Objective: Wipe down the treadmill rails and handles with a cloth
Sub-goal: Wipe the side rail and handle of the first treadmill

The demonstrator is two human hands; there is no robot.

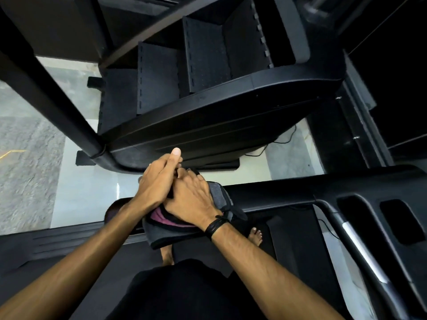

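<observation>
Both hands meet on the grey cloth (217,195): right hand (191,197) gripping it, left hand (159,179) flat on top.

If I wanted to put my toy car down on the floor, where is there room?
There is bare pale floor left of the hands, between the stair machine and the treadmill rail. Another open strip lies right of the hands, under the stair machine's base, near a black cable. The middle is crowded: left hand and right hand are on the grey cloth.
</observation>
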